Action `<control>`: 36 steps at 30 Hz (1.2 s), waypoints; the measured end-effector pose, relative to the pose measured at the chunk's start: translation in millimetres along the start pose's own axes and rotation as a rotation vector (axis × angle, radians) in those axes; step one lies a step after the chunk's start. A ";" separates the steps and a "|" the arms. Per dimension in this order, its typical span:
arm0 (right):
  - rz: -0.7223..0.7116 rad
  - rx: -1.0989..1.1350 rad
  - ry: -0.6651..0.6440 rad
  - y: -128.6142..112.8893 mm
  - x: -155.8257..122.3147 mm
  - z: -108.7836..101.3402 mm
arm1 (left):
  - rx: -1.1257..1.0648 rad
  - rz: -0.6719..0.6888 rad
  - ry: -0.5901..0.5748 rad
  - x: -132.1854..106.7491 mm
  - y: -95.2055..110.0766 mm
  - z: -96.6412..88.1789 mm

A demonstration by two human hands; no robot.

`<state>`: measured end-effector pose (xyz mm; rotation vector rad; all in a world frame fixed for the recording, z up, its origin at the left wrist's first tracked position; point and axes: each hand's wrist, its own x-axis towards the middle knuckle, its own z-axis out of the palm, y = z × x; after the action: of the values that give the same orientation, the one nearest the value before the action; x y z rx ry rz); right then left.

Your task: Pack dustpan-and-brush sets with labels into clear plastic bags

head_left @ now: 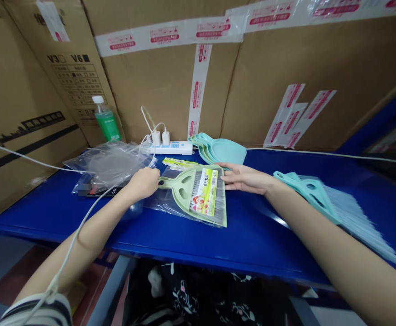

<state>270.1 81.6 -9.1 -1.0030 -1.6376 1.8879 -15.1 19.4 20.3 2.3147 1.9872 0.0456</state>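
Note:
A pale green dustpan [180, 190] lies in front of me with a grey-bristled brush nested in it. A yellow-green printed label [206, 192] covers part of the bristles. Clear plastic bag film [160, 199] shows around and beneath the set. At the handle end, my left hand [143, 183] is closed in a fist, apparently pinching the film; its fingertips are hidden. My right hand [247, 179] holds the dustpan's wide right edge, with its fingers against the rim.
Stacked dustpans [228, 151] stand behind, near a white power strip [174, 147] with chargers. Turquoise brushes [316, 194] lie at right. Left are clear bags [112, 160], a green bottle [107, 122] and a white cable [82, 222] crossing my left arm. Cardboard boxes [157, 86] wall the blue table's back.

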 end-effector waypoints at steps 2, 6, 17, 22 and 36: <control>-0.006 -0.014 0.009 0.9 0.3 -0.8 | 0.070 -0.045 -0.021 -0.9 3.7 -3.1; 0.022 -0.036 0.074 0.5 -0.1 0.8 | 0.201 -0.102 -0.036 -2.1 10.5 -8.4; 0.074 -0.168 0.160 -7.1 -5.5 7.6 | 0.324 -0.136 -0.045 -3.1 12.1 -10.2; 0.094 -0.297 0.066 -7.8 -8.5 5.1 | 0.348 -0.168 -0.027 -4.3 11.4 -11.9; 0.166 -0.645 -0.107 -11.6 -15.8 8.0 | 0.395 -0.167 0.119 -4.4 12.8 -8.4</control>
<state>272.5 67.1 6.1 -1.3292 -2.3689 1.5452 -3.9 13.6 29.9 2.3996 2.4327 -0.2488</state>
